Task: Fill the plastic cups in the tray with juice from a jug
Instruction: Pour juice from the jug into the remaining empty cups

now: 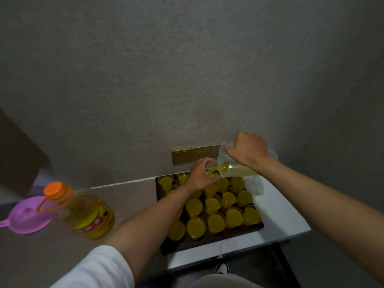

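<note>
Yellow juice fills nearly every clear plastic cup point(216, 223) below the hands; right hand point(247, 149) grips the tilted transparent jug point(234, 169), left hand point(200, 175) seemingly clasps one last cup.

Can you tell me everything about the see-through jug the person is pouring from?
The jug looks like clear plastic, wide-mouthed, with some yellow juice pooled along its lower side. It is tipped over on its side toward the left, up in the air above the far end of the dark tray. The right hand grips it from above, covering much of it. Its rim points at a small cup that the left hand holds up beside it, and juice is running toward that cup. Any handle is hidden.
</note>
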`<state>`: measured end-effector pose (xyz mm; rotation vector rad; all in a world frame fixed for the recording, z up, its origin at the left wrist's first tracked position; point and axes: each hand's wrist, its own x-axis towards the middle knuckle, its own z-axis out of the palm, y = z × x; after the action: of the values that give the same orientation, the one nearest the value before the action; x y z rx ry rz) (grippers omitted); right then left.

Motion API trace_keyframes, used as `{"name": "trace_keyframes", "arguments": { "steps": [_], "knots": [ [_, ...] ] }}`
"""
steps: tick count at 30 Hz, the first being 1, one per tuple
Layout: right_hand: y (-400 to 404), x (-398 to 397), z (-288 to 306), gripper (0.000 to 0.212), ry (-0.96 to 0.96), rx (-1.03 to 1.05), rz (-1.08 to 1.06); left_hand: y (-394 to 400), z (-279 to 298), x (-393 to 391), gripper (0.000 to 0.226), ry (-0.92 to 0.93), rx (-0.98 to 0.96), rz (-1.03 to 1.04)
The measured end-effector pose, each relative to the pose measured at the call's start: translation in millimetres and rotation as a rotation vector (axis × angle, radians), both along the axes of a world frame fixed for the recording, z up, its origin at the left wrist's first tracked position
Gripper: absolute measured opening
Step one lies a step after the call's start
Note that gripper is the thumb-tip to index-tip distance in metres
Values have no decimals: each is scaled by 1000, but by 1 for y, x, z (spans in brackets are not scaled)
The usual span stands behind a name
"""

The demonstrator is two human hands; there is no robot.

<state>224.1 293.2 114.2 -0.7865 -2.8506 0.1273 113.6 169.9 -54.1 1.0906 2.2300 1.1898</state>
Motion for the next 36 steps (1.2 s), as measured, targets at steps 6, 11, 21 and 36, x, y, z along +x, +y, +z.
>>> {"name": "trace_keyframes", "arguments": {
  "steps": [6,11,21,36],
  "knots": [
    [-2,-1,-2,53,-2,24,29,-2,-1,0,71,-7,-10,9],
    [-4,-2,-6,53,-27,60,72,-3,-2,0,72,-7,-19,6],
    [-5,-6,-9,49,-44,139,98,1,-4,3,72,-22,-30,-2],
    [-1,-12,-15,52,-86,221,177,12,-5,2,65,-27,-22,-2]
  ]
}}
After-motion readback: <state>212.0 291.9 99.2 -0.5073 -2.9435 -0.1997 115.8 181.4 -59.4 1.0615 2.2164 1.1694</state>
